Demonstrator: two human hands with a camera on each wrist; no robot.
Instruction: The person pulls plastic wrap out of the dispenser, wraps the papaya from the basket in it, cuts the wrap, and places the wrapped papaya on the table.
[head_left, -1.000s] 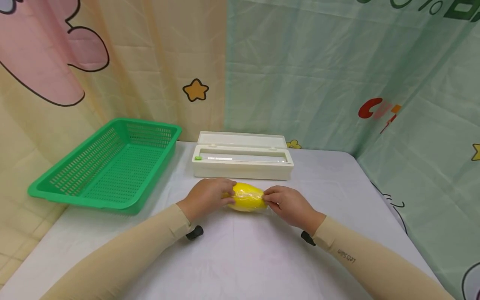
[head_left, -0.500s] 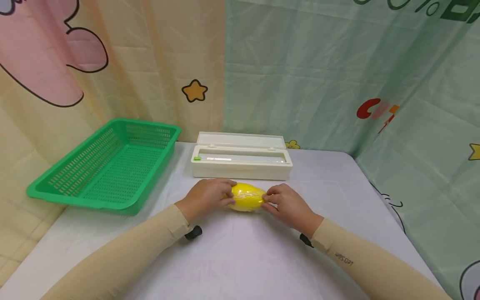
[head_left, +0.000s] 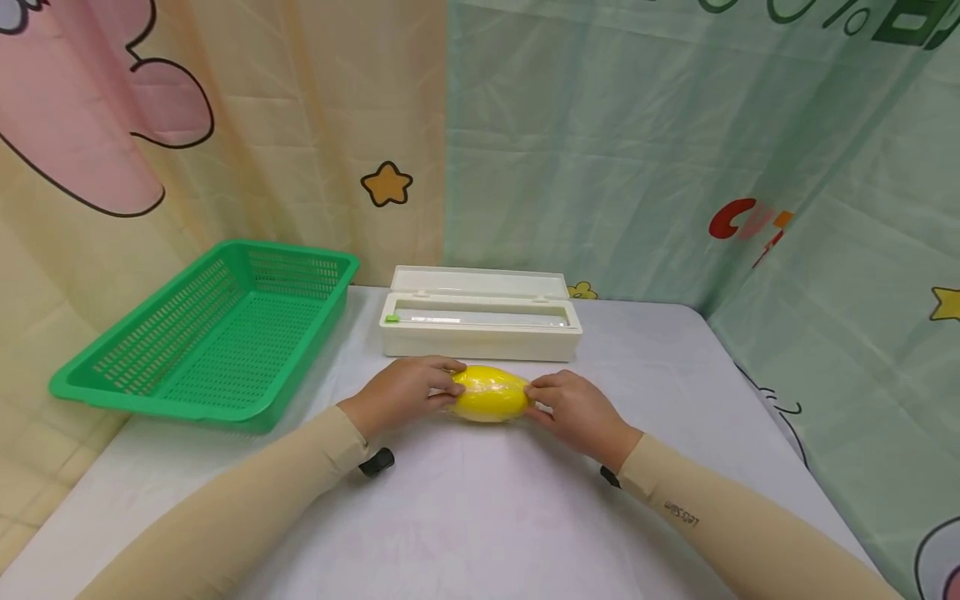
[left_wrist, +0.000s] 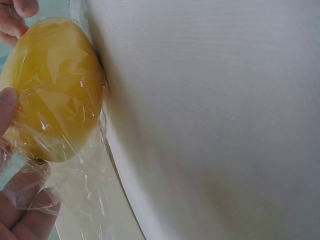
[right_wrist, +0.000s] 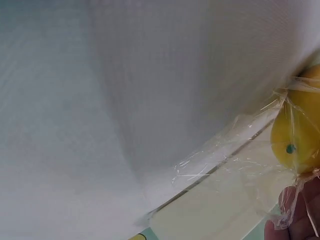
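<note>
A yellow oval fruit (head_left: pixel 491 394) wrapped in clear cling film (left_wrist: pixel 87 185) lies on the white-covered table, between both hands. At its left end my left hand (head_left: pixel 408 387) holds the film, thumb against the fruit and fingers behind loose film in the left wrist view. My right hand (head_left: pixel 577 414) pinches the film at the right end. Loose film sticks out from that end in the right wrist view, where a small green spot shows on the fruit (right_wrist: pixel 300 127). Just behind stands a white cling film dispenser (head_left: pixel 480 342), its lid raised and a green slider (head_left: pixel 392 318) at left.
A green perforated plastic basket (head_left: pixel 315 354) stands at the left of the table (head_left: pixel 465 517). Printed curtains (head_left: pixel 570 150) hang behind the table and along its right side.
My left hand has shifted slightly left, off more of the fruit's left end. The right hand stays at the right end, and the head view has drifted a little.
</note>
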